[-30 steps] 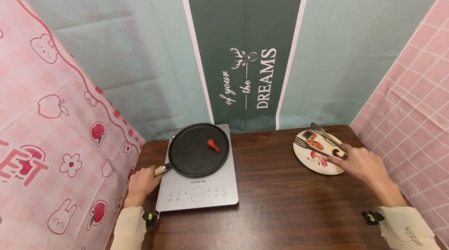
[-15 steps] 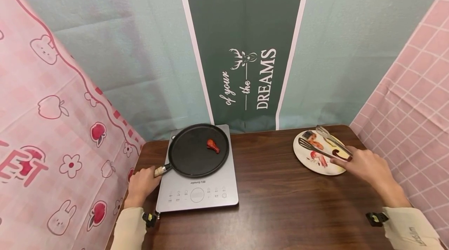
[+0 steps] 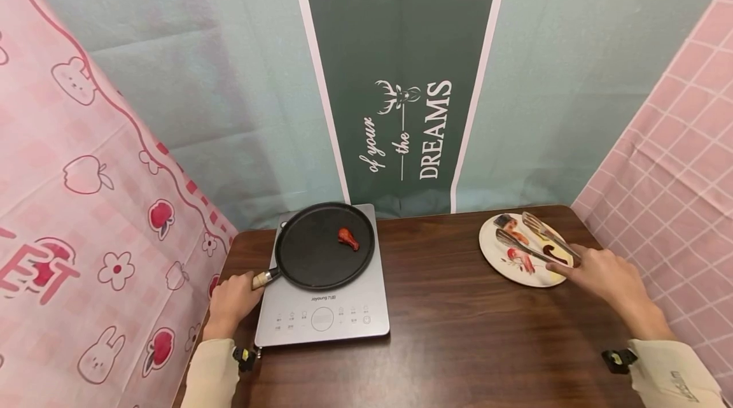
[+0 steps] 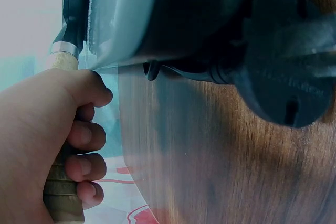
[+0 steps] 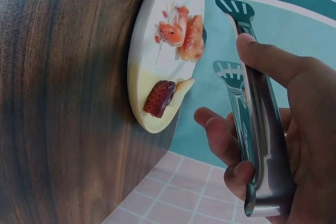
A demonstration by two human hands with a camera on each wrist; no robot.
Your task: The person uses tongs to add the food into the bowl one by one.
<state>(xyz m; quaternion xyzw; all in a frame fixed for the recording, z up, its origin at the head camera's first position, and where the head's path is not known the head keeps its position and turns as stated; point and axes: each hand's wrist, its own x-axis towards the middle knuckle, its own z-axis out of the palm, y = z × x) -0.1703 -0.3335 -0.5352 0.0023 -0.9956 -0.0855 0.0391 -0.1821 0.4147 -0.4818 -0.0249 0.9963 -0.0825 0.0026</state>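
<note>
My left hand (image 3: pixel 231 303) grips the wooden handle (image 4: pixel 64 198) of a flat black frying pan (image 3: pixel 315 261). A red chicken drumstick (image 3: pixel 347 239) lies in the pan, right of its middle. My right hand (image 3: pixel 609 277) holds metal food tongs (image 5: pixel 268 129) with slotted tips, thumb on one arm and fingers on the other. The tongs' tips are spread apart above a white plate (image 3: pixel 515 273), with nothing between them. On the plate are a dark red-brown glazed piece (image 5: pixel 159 99), an orange-pink shrimp-like piece (image 5: pixel 176 31) and a reddish-orange piece (image 5: pixel 193 39).
Beneath the pan is a silver induction cooker (image 3: pixel 349 331) with a touch panel at its front. Both stand on a dark wood table (image 3: pixel 441 306). Printed cloth hangs behind the table (image 3: pixel 395 26) and along both sides.
My right hand and the tongs have shifted right and slightly toward me over the plate, and the tongs' tips have come a little closer together. My left hand and the pan stay put.
</note>
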